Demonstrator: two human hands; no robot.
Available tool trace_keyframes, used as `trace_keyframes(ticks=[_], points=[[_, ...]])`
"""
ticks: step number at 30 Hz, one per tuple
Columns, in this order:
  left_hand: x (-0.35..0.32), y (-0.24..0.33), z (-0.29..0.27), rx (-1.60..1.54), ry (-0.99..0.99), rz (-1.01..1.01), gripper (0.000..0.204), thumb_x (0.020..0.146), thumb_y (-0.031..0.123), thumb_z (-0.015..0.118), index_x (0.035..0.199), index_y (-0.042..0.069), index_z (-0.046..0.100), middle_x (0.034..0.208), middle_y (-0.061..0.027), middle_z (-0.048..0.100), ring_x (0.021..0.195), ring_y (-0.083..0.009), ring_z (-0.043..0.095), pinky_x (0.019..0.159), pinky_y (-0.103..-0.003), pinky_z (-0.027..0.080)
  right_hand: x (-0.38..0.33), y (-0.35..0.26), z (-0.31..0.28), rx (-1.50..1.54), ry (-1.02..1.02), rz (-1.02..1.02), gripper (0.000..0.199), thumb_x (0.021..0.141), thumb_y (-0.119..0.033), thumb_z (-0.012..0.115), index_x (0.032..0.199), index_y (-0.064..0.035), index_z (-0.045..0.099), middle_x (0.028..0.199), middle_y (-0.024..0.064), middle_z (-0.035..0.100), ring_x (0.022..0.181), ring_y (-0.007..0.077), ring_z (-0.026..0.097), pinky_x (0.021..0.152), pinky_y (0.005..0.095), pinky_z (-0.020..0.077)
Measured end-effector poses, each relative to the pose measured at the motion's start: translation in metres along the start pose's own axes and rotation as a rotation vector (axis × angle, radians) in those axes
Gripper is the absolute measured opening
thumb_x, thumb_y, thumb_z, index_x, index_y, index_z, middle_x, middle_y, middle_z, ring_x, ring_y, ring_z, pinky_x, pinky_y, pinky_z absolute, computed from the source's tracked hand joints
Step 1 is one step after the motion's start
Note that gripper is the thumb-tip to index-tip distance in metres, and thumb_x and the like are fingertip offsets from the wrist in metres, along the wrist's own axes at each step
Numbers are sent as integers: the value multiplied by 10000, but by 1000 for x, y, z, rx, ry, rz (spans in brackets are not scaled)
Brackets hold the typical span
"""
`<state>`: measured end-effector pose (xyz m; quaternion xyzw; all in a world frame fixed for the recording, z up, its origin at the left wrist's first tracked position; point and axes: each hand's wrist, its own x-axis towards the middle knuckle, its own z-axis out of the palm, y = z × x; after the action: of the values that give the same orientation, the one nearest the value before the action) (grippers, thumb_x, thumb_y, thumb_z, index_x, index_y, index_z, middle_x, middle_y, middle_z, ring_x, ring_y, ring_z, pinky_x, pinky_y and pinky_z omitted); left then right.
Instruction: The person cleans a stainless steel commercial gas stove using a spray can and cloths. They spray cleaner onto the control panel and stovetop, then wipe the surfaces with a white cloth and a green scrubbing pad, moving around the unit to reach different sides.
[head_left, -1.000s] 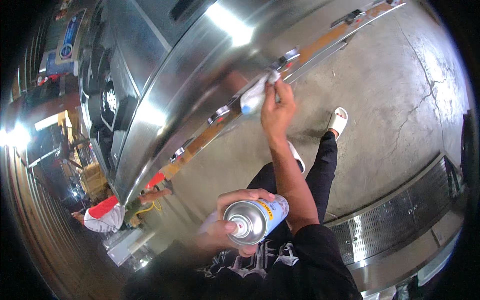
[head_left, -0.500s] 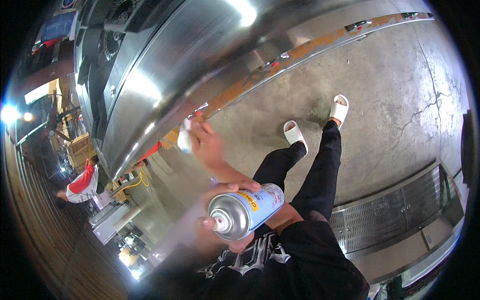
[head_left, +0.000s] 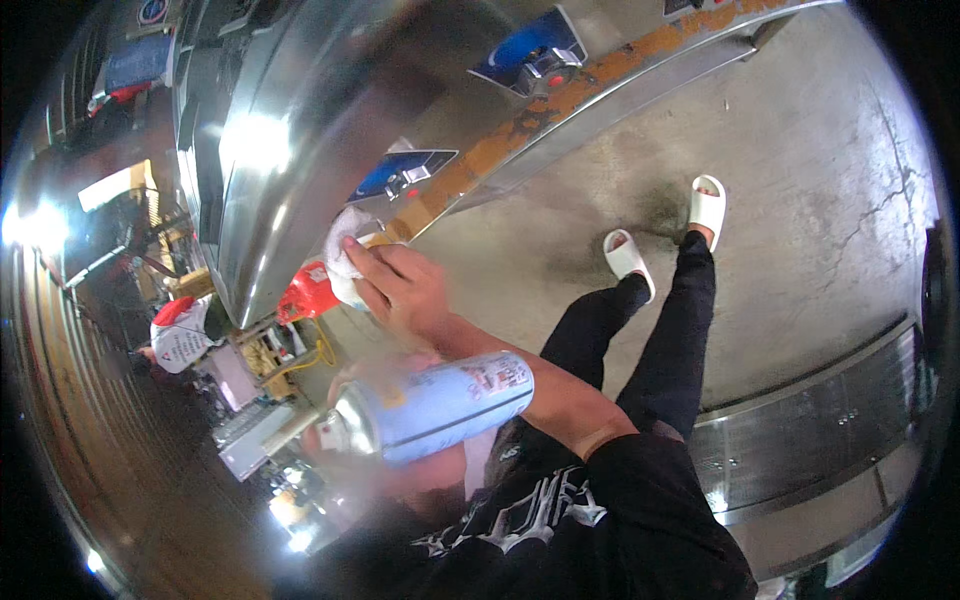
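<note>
Cloth [head_left: 345, 240] slid toward nine o'clock; steel panel's [head_left: 300, 170] end seems near
My right hand [head_left: 408, 290] pinches it; left hand [head_left: 415, 474] grips the can [head_left: 455, 405].

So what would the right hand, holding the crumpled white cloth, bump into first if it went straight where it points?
Past its crumpled white cloth, the right hand would probably meet the shiny, silver metal front panel first, though I can't tell whether the cloth touches it.
</note>
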<state>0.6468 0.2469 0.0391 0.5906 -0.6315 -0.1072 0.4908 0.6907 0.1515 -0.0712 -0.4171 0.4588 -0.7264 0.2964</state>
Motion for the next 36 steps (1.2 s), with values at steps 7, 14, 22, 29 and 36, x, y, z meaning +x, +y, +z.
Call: trace_keyframes(ticks=[7, 14, 22, 29, 36], points=[[2, 20, -9, -221, 148, -234, 664, 981, 698, 348, 1542, 355, 255, 1381, -175, 521, 932, -360, 662, 737, -493, 609, 37, -9, 16, -90, 194, -205, 623, 689, -219, 718, 1309, -176, 676, 883, -6, 584, 709, 174, 551, 594, 323, 461], [22, 40, 36, -478, 120, -301, 743, 976, 729, 313, 1455, 169, 406, 1312, -144, 548, 922, -307, 626, 796, -483, 552, 95, 0, -5, -356, 90, -408, 674, 611, -363, 743, 1272, -250, 677, 951, -56, 571, 769, 137, 505, 651, 288, 409], [31, 59, 51, -501, 126, -291, 856, 945, 764, 357, 1424, 61, 454, 1330, -119, 543, 920, -281, 613, 821, -432, 540, 143, -5, -32, -419, 327, -389, 427, 738, -330, 646, 1144, -243, 743, 921, -53, 575, 720, 131, 462, 621, 284, 359], [27, 68, 72, -533, -52, -260, 690, 972, 722, 364, 1520, 304, 350, 1413, -118, 513, 981, -304, 609, 833, -468, 551, 186, 4, -89, -533, 394, -333, 410, 764, -240, 629, 1154, -245, 751, 887, -46, 567, 744, 154, 470, 643, 316, 370], [37, 74, 71, -607, -115, -222, 676, 981, 699, 347, 1553, 345, 276, 1397, -144, 508, 1028, -333, 622, 837, -469, 570, 255, 4, -138, -512, 568, -165, 474, 727, -137, 730, 1193, -219, 750, 838, -2, 570, 748, 206, 508, 644, 356, 418]])
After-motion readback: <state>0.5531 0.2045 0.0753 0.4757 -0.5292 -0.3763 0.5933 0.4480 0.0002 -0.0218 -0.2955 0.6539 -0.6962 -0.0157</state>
